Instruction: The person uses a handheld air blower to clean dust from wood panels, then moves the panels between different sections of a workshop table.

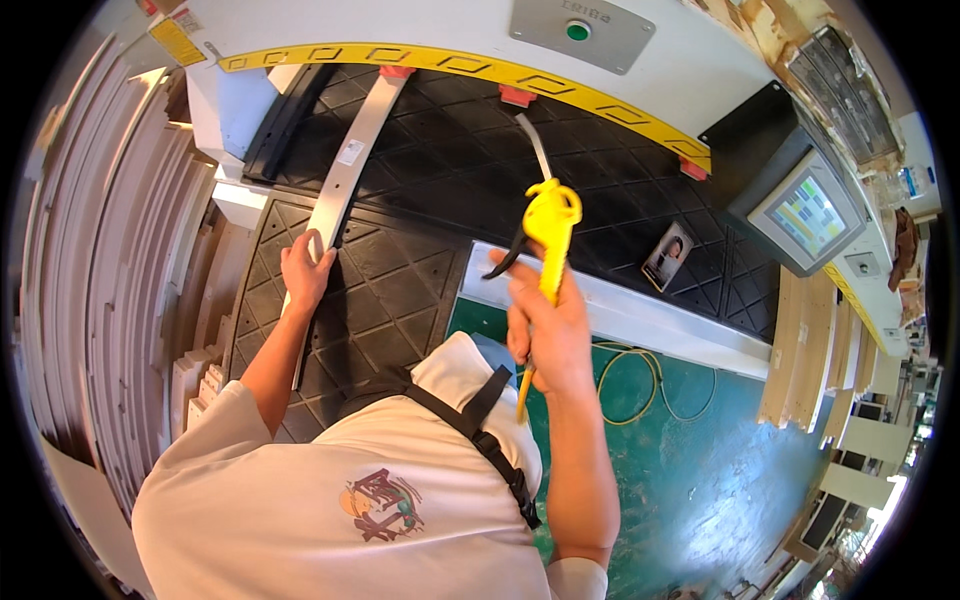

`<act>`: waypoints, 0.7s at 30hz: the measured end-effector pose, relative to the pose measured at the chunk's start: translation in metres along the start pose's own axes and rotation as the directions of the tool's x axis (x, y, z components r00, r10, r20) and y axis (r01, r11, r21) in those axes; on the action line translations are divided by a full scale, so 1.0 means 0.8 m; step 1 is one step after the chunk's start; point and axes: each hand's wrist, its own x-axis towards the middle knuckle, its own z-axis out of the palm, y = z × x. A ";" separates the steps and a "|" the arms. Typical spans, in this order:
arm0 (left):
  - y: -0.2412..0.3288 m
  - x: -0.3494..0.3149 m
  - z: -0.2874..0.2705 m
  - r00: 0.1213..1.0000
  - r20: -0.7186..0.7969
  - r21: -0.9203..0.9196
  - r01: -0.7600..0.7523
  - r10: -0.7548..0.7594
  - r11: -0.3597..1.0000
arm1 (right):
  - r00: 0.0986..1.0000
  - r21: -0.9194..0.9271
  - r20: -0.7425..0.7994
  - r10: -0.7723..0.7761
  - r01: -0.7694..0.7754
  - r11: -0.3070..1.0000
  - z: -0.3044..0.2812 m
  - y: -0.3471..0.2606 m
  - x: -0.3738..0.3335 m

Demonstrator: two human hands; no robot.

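My right hand (pixel 556 335) is closed round a yellow air blow gun (pixel 548 215), held up above the black ribbed bed (pixel 430 160). Its bent metal nozzle (pixel 534 143) points away from me, and a black lever shows by the fingers. A yellow hose hangs down from the grip past my wrist. To the left lies a long, narrow white strip (pixel 345 180) with a small paper label. My left hand (pixel 306 272) grips it across its width near the middle, thumb and fingers at its edges. The strip's far end meets a red block (pixel 397 72) under the machine.
A white machine beam with a yellow striped edge (pixel 470 66) and green button (pixel 578 31) spans the far side. A touchscreen (pixel 812 212) juts out at right. Stacked boards (pixel 120 200) stand left, more boards (pixel 800 350) right. A coiled hose (pixel 632 385) lies on the green floor.
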 end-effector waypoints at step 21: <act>0.028 0.068 0.060 0.995 -0.069 0.249 -0.049 0.068 0.967 | 0.861 -0.506 0.123 0.493 -0.373 0.778 -0.099 0.057 -0.174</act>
